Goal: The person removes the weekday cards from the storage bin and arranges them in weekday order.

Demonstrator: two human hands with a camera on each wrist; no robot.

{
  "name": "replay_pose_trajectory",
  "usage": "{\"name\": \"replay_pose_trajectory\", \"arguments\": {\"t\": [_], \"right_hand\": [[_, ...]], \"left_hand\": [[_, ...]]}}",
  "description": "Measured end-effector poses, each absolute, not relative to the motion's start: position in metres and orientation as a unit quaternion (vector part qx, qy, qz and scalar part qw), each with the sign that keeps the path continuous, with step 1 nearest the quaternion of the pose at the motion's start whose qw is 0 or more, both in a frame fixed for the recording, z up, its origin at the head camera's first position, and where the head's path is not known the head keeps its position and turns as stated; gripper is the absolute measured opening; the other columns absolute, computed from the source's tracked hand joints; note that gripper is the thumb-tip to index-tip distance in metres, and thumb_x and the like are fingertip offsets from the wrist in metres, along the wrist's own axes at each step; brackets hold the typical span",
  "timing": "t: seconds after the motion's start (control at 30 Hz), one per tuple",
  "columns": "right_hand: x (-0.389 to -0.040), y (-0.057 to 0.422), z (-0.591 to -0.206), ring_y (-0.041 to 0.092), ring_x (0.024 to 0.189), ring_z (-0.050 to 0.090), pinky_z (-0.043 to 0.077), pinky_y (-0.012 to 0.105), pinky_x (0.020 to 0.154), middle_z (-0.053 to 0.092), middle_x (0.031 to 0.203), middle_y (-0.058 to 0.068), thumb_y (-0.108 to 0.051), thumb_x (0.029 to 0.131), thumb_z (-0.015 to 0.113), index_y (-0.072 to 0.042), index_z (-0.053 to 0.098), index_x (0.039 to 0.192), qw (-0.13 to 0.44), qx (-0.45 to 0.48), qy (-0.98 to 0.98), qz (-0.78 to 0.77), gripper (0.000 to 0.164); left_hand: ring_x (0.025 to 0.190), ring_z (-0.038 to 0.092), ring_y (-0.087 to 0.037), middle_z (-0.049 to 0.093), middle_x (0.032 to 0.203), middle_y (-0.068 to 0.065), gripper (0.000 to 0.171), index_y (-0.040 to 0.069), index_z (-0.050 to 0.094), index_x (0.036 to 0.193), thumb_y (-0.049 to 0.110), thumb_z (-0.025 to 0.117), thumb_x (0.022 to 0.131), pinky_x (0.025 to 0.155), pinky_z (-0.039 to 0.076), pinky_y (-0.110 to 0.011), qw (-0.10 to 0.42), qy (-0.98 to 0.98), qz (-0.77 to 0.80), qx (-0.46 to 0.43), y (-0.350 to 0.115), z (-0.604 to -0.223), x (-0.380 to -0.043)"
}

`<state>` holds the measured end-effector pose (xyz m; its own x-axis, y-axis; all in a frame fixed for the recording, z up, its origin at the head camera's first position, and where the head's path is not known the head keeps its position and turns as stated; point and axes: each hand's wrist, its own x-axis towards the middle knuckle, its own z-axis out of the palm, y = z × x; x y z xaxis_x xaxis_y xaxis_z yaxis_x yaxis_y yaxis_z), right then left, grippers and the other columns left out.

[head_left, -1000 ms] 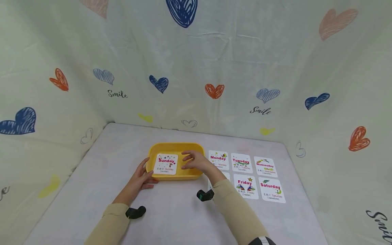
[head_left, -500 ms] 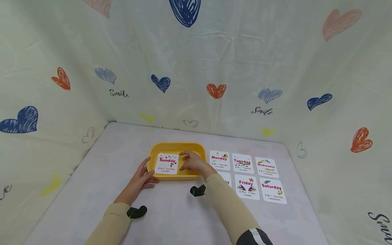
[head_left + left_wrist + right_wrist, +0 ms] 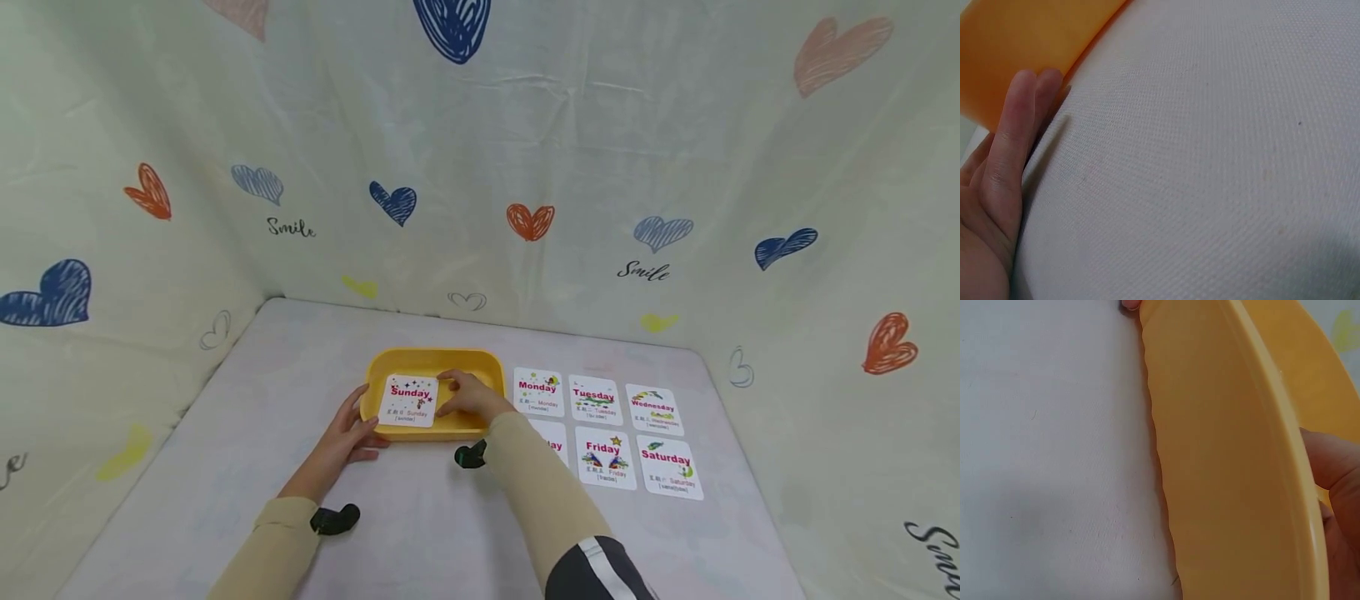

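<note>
In the head view, a white card printed Sunday (image 3: 408,401) lies face up inside a yellow tray (image 3: 480,367). My left hand (image 3: 341,437) is at the tray's left end, touching its side. Two fingers lie straight against the yellow wall (image 3: 1010,37) in the left wrist view. Over the tray's right half reaches my right hand (image 3: 471,395), thumb and forefinger spread apart, their tips at the card's right edge. Contact with the card is hard to tell. In the right wrist view, the tray wall (image 3: 1229,456) hides part of that hand (image 3: 1335,469).
Right of the tray, several day cards lie in two rows: Monday (image 3: 537,392), Tuesday (image 3: 595,401), Wednesday (image 3: 654,410), Friday (image 3: 605,458) and Saturday (image 3: 670,467). My right sleeve (image 3: 540,492) partly covers another card (image 3: 551,433). A heart-printed cloth (image 3: 465,133) hangs behind the table.
My right hand has shifted left inside the tray, its fingertips coming up to the Sunday card's right edge. The right forearm swings left too. Left hand, tray and card stay put.
</note>
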<state>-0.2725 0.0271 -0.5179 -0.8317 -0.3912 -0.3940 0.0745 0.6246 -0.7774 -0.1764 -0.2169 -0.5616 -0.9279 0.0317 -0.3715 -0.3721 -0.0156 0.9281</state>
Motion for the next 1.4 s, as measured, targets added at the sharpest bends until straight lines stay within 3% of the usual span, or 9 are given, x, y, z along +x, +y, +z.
{"name": "replay_pose_trajectory", "arguments": {"t": [0.3, 0.53, 0.67, 1.0, 1.27, 1.4], "right_hand": [[-0.276, 0.020, -0.520, 0.027, 0.114, 0.044, 0.034, 0.045, 0.107, 0.047, 0.131, 0.010, -0.018, 0.077, 0.084, -0.024, 0.052, 0.138, 0.265, -0.072, 0.883, -0.380, 0.069], [-0.277, 0.018, -0.524, 0.033, 0.133, 0.034, 0.026, 0.050, 0.112, 0.029, 0.153, 0.016, -0.019, 0.077, 0.084, -0.025, 0.053, 0.139, 0.253, -0.060, 0.891, -0.373, 0.070], [-0.276, 0.017, -0.525, 0.035, 0.140, 0.027, 0.024, 0.051, 0.113, 0.022, 0.158, 0.017, -0.018, 0.078, 0.083, -0.025, 0.053, 0.141, 0.249, -0.064, 0.893, -0.369, 0.070], [-0.273, 0.015, -0.525, 0.031, 0.124, 0.043, 0.035, 0.045, 0.108, 0.035, 0.147, 0.015, -0.015, 0.077, 0.083, -0.024, 0.055, 0.139, 0.230, -0.074, 0.900, -0.364, 0.069], [-0.274, 0.013, -0.528, 0.033, 0.129, 0.039, 0.033, 0.046, 0.109, 0.031, 0.152, 0.015, -0.013, 0.077, 0.083, -0.024, 0.056, 0.138, 0.232, -0.063, 0.896, -0.374, 0.067], [-0.276, 0.010, -0.529, 0.032, 0.124, 0.043, 0.035, 0.048, 0.107, 0.035, 0.148, 0.014, -0.013, 0.077, 0.083, -0.025, 0.057, 0.136, 0.230, -0.052, 0.899, -0.368, 0.065]], "left_hand": [[0.096, 0.067, -0.029, 0.024, 0.157, -0.007, 0.072, 0.044, 0.016, 0.153, 0.030, 0.059, 0.098, 0.078, 0.056, -0.035, 0.147, 0.685, 0.702, -0.130, -0.214, -0.561, -0.176], [0.096, 0.068, -0.029, 0.025, 0.157, -0.006, 0.072, 0.046, 0.017, 0.153, 0.031, 0.061, 0.097, 0.079, 0.056, -0.036, 0.145, 0.685, 0.702, -0.131, -0.212, -0.562, -0.177], [0.096, 0.067, -0.029, 0.025, 0.156, -0.005, 0.072, 0.047, 0.018, 0.152, 0.031, 0.061, 0.097, 0.080, 0.056, -0.036, 0.147, 0.684, 0.702, -0.131, -0.212, -0.563, -0.177], [0.097, 0.067, -0.029, 0.026, 0.156, -0.006, 0.071, 0.047, 0.018, 0.152, 0.032, 0.060, 0.097, 0.080, 0.056, -0.037, 0.144, 0.687, 0.701, -0.129, -0.214, -0.562, -0.177], [0.096, 0.067, -0.029, 0.026, 0.156, -0.005, 0.071, 0.045, 0.017, 0.153, 0.031, 0.060, 0.098, 0.080, 0.056, -0.036, 0.142, 0.688, 0.700, -0.130, -0.214, -0.561, -0.176], [0.094, 0.068, -0.028, 0.026, 0.156, -0.007, 0.071, 0.044, 0.016, 0.153, 0.028, 0.058, 0.099, 0.076, 0.056, -0.035, 0.139, 0.689, 0.700, -0.129, -0.214, -0.561, -0.175]]}}
